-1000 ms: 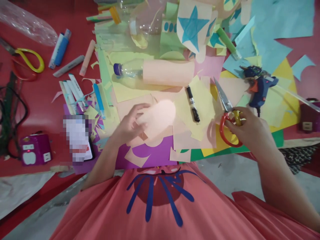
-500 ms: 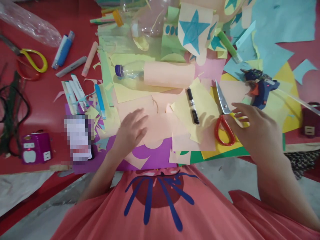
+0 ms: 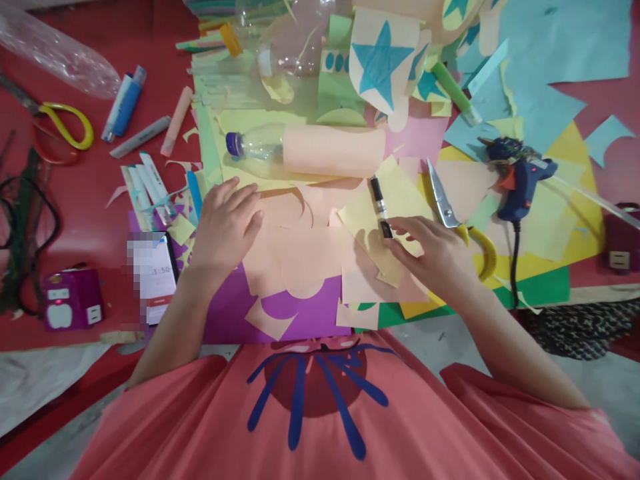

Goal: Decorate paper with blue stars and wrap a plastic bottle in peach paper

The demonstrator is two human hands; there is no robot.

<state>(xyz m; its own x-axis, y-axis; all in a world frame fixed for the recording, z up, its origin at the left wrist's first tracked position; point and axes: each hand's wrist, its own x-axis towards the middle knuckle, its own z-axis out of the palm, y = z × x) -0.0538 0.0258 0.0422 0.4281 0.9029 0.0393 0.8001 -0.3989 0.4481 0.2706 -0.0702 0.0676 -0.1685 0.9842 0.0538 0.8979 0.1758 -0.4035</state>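
My right hand [image 3: 435,257] is at the lower end of a black marker [image 3: 379,200], its thumb and fingers parted around that tip; whether they touch it is hard to tell. The marker lies on a pale yellow paper sheet [image 3: 360,207]. Partly behind this hand lie scissors [image 3: 441,197] with red and yellow handles. My left hand [image 3: 225,223] is open and holds nothing, above the left edge of peach paper [image 3: 310,250]. Beyond both hands a clear plastic bottle [image 3: 260,145] with a dark blue cap lies on its side, its body wrapped in peach paper.
At right sits a blue glue gun [image 3: 523,180] with its cord hanging down. Several markers [image 3: 150,183], a phone [image 3: 157,280] and a purple box [image 3: 73,300] are at left, below other scissors [image 3: 65,123]. A paper piece with a blue star [image 3: 383,60] lies at the back.
My right hand has left the scissors and moved left to the marker's lower end. My left hand has shifted left and away from my body, off the middle of the peach paper.
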